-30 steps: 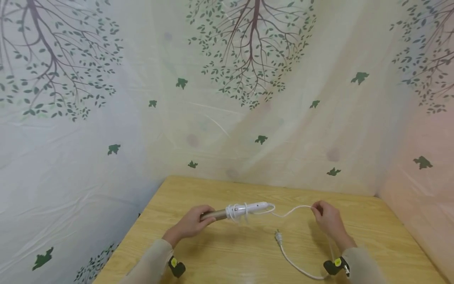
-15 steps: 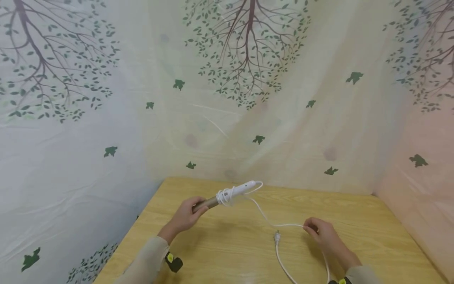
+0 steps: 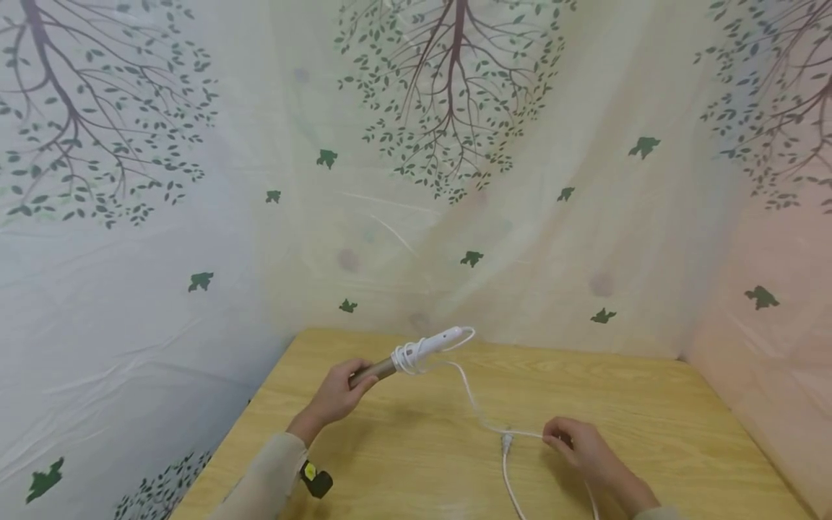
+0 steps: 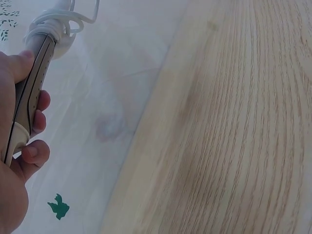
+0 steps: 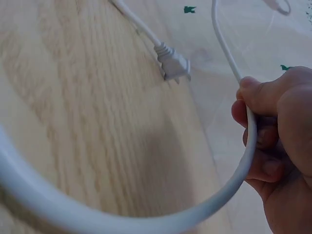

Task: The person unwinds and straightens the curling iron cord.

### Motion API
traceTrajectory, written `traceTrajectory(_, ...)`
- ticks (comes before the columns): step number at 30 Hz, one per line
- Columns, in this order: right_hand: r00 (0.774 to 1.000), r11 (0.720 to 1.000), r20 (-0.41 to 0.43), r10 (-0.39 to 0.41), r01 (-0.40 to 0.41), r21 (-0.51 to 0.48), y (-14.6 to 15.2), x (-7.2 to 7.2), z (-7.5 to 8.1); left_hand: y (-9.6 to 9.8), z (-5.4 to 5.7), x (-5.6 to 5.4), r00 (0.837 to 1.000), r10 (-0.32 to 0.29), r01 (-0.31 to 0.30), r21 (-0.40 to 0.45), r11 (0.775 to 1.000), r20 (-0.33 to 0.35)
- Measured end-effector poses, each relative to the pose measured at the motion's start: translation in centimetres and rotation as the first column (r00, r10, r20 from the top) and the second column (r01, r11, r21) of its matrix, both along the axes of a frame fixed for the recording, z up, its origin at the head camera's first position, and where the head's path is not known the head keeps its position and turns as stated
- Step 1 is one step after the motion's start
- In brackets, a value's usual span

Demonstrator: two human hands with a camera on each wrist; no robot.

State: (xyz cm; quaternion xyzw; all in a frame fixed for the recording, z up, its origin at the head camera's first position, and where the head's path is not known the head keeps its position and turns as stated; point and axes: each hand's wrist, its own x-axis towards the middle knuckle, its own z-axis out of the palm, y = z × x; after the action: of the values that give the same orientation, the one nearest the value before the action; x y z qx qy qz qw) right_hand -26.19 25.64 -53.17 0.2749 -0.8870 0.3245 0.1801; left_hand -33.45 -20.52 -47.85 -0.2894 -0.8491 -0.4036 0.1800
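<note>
My left hand (image 3: 334, 396) grips the bronze barrel end of a hair straightener (image 3: 437, 343), held above the table and tilted up to the right. In the left wrist view, the thumb lies on one side of the straightener (image 4: 36, 80) and fingertips show on the other. Several loops of white cord (image 4: 46, 27) are wound around its middle. From there the cord (image 3: 469, 393) sags across to my right hand (image 3: 585, 448), which pinches it between thumb and fingers. In the right wrist view, the cord (image 5: 234, 183) curves away below the hand, and the two-prong plug (image 5: 173, 64) appears beyond it.
A wood-grain table (image 3: 403, 469) lies beneath both hands. Behind it and at both sides hangs a pale curtain (image 3: 390, 238) printed with trees and leaves. A small dark device (image 3: 316, 479) is strapped at the left wrist.
The straightener has tilted, its handle end rising, and shifted left with my left hand. My right hand has come down and left with the pinched cord, so the cord between them now sags lower.
</note>
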Motion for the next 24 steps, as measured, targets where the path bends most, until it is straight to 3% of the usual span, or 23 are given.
traceTrajectory(5,0.988,0.992,0.094,0.125,-0.124,-0.011,-0.2,1.0,1.0,-0.2,0.0,0.1,1.000,0.002,-0.002,0.008,1.000,0.012)
traceTrajectory(13,0.942,0.966,0.215,0.257,-0.255,-0.039,0.0,1.7,2.6,0.0,-0.3,0.1,0.999,0.003,-0.004,0.013,1.000,0.037)
traceTrajectory(19,0.909,0.938,0.233,0.346,-0.341,-0.065,0.3,1.9,4.0,0.1,-0.7,0.2,0.998,0.036,-0.036,0.007,0.999,0.060)
traceTrajectory(24,0.912,0.935,0.209,0.354,-0.348,-0.068,0.6,1.7,5.2,0.4,-0.9,0.1,0.995,0.061,-0.061,-0.007,0.998,0.073)
